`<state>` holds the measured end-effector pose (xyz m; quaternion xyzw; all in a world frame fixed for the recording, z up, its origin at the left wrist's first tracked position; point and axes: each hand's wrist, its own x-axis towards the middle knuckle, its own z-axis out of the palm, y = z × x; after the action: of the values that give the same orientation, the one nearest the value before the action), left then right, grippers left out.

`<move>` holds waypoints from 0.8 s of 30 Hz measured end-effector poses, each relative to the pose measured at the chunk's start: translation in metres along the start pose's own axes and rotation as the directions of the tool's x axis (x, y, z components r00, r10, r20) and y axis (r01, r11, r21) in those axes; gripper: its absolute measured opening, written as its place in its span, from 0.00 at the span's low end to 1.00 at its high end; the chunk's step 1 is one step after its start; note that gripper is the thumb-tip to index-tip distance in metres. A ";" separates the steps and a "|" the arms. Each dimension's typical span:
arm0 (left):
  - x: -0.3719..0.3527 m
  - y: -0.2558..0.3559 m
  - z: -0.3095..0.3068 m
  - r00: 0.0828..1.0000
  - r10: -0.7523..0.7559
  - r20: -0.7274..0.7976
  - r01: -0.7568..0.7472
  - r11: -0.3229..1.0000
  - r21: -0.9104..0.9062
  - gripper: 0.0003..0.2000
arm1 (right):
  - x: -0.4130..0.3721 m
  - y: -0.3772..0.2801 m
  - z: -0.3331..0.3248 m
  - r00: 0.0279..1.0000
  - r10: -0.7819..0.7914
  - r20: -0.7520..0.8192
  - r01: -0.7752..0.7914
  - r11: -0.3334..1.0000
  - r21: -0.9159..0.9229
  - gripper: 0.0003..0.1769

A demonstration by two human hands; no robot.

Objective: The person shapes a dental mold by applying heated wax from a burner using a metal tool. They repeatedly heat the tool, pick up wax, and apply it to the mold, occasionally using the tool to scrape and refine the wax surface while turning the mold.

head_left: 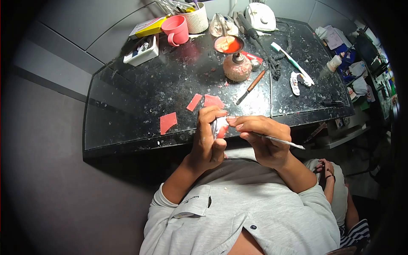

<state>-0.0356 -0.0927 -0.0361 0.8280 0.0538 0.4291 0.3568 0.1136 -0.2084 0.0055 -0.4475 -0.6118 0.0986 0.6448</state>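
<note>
Just above the bench's front edge, my left hand (209, 138) is closed round a small white and pink dental piece (221, 128). My right hand (267, 138) grips a thin metal tool (284, 142), its handle end pointing out to the right. The fingertips of my right hand are at the piece, and the tool's working tip is hidden. On the bench beyond my left hand lie three pink wax sheets, one square-like (168, 123), one narrow (194, 102) and one partly behind my fingers (213, 101).
On the black bench (123, 123) stand a burner (237, 68) with a red-filled dish (229, 44), a pink mug (175, 30) and a white tray (143, 52). A brown-handled knife (251, 86), toothbrush (293, 63) and dental cast (296, 83) lie right. Another person's hands (327, 170) are lower right.
</note>
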 end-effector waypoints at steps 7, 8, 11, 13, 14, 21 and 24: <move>0.000 -0.002 -0.001 1.000 0.002 0.000 -0.002 1.000 0.009 0.34 | 0.001 0.000 0.000 0.997 -0.054 0.060 0.058 0.997 -0.060 0.10; -0.001 -0.002 -0.001 1.000 0.002 0.000 -0.002 1.000 0.010 0.34 | 0.001 0.000 0.000 0.997 -0.054 0.059 0.058 0.996 -0.064 0.10; -0.001 -0.004 -0.001 1.000 0.005 -0.003 -0.005 1.000 0.010 0.34 | 0.002 -0.001 0.000 0.996 -0.056 0.068 0.061 0.995 -0.083 0.10; -0.001 -0.003 -0.001 1.000 -0.001 -0.008 0.000 1.000 -0.009 0.35 | 0.001 -0.001 0.001 0.997 -0.057 0.061 0.063 0.994 -0.089 0.10; -0.001 -0.003 -0.001 1.000 0.000 -0.008 0.000 1.000 -0.009 0.35 | 0.001 -0.001 0.001 0.997 -0.059 0.053 0.064 0.994 -0.094 0.10; -0.002 -0.001 0.004 0.998 -0.062 -0.020 0.059 0.990 -0.125 0.34 | -0.003 0.001 0.007 0.997 -0.083 0.010 0.083 0.987 -0.139 0.10; -0.001 0.003 0.004 0.996 -0.083 -0.013 0.080 0.986 -0.143 0.33 | -0.004 0.002 0.008 0.997 -0.082 0.004 0.082 0.987 -0.135 0.09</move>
<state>-0.0334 -0.0979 -0.0361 0.7933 0.0602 0.4249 0.4319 0.1067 -0.2062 0.0007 -0.4649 -0.6343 0.0299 0.6170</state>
